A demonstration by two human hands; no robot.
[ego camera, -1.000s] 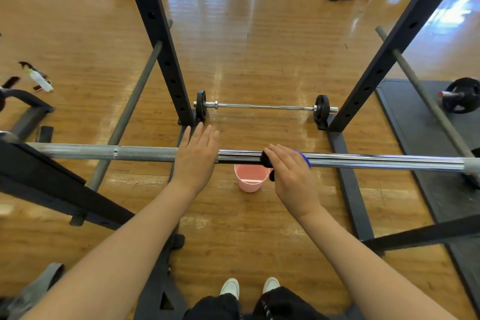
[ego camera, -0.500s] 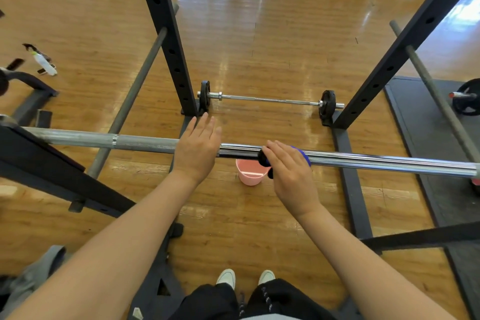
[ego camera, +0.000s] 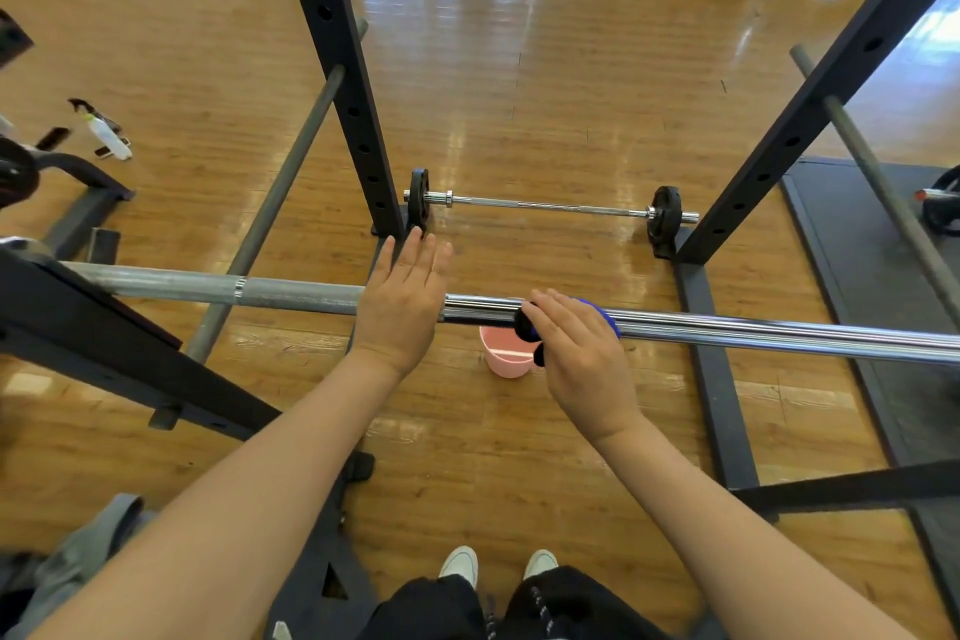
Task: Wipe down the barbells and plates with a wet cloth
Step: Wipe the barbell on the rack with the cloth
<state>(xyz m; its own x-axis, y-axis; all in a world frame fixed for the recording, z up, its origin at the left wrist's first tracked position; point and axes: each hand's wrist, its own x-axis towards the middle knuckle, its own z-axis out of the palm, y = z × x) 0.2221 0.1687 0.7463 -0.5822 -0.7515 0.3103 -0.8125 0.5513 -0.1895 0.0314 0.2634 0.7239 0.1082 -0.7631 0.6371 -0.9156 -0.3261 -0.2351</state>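
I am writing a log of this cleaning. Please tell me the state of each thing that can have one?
left hand: fingers straight, resting on the racked barbell
right hand: pressing the cloth on the bar
cloth: wrapped over the bar
pink bucket: upright on the floor
small barbell: lying on the floor, plates on

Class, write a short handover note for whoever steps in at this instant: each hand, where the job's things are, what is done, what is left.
Left hand: flat, fingers straight, resting on the racked barbell.
Right hand: pressing the blue cloth onto the bar's shiny section.
Pink bucket: on the floor under the bar.
Small barbell with black plates: on the floor beyond.
Done: cannot tell how much is wiped.
Left: finish this bar, then the small barbell and plates.
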